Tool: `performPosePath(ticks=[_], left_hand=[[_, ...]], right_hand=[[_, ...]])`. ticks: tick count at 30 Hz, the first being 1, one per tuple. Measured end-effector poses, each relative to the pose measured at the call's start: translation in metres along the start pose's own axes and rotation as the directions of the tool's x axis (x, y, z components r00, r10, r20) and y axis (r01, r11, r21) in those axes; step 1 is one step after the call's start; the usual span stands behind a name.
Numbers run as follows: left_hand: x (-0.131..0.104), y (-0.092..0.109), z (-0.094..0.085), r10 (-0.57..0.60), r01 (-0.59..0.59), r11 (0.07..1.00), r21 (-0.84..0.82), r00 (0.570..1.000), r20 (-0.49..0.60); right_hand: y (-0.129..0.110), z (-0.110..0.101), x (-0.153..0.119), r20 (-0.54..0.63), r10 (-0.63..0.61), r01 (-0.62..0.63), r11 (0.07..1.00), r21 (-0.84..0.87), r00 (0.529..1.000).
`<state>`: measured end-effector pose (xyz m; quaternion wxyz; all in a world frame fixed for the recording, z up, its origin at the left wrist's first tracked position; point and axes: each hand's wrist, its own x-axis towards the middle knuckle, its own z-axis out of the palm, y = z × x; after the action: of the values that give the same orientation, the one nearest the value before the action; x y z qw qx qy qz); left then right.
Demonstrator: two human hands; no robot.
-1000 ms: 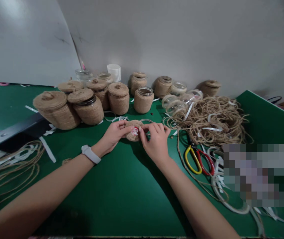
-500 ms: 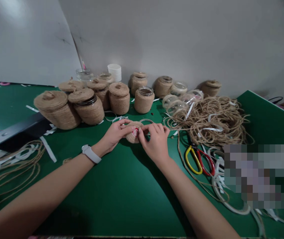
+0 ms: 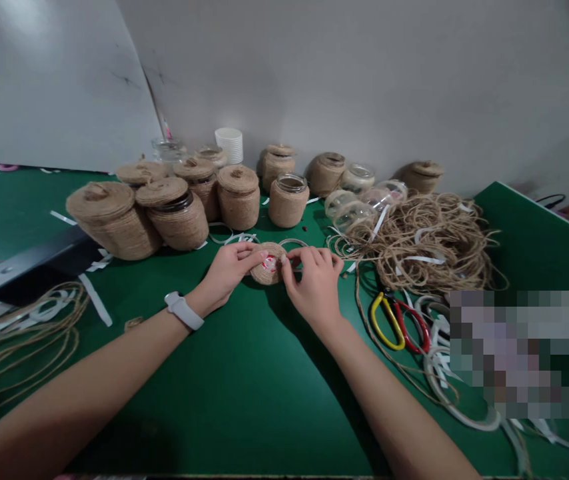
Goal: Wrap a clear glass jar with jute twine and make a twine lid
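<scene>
A round jar lid (image 3: 268, 275), coiled with jute twine around a red and white centre, is held just above the green table. My left hand (image 3: 229, 270) grips its left side, thumb on top and fingers beneath. At the lid's right edge, thumb and forefinger of my right hand (image 3: 314, 280) are pinched together on the jute twine, which seems to run off toward the tangled twine pile (image 3: 434, 240). The exact pinch point is partly hidden by the fingers.
Several twine-wrapped jars (image 3: 238, 200) stand along the back, some lidded. Clear plastic domes (image 3: 352, 212) lie near the twine pile. Scissors (image 3: 399, 323) with yellow and red handles rest at right among white strips. A dark box (image 3: 44, 263) is at left.
The lid has tipped slightly, showing more of its red and white centre. My right fingers have shifted a little right along its edge; my left hand keeps its grip.
</scene>
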<state>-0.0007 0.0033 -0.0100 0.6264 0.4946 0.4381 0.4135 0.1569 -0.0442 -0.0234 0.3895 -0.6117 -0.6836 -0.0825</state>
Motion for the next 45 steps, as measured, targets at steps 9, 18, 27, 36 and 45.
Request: performPosePath(ticks=[9,18,27,36,45], left_hand=[[0.0005,0.0017,-0.0018,0.008,-0.001,0.994,-0.111,0.998,0.064],[-0.0004,0.0031,-0.0041,-0.113,0.12,0.993,-0.004,0.948,0.299],[0.0,0.0029,-0.0041,-0.073,0.088,0.995,-0.051,0.966,0.248],[0.0007,0.0013,-0.0041,-0.073,0.086,0.995,-0.043,0.968,0.241],[0.0004,0.0037,-0.0011,-0.109,0.121,0.99,-0.068,0.98,0.167]], right_hand=[[0.002,0.0046,-0.0008,0.054,-0.03,0.016,0.967,0.253,0.998],[0.0068,0.0052,0.0018,0.036,-0.078,0.064,0.955,0.29,0.996],[0.0013,-0.0011,0.0015,0.008,-0.055,0.052,0.983,0.174,0.998],[0.0011,0.002,0.0006,-0.023,-0.076,0.079,0.985,0.154,0.997],[-0.0004,0.0009,0.0003,0.005,-0.126,0.124,0.979,0.159,0.992]])
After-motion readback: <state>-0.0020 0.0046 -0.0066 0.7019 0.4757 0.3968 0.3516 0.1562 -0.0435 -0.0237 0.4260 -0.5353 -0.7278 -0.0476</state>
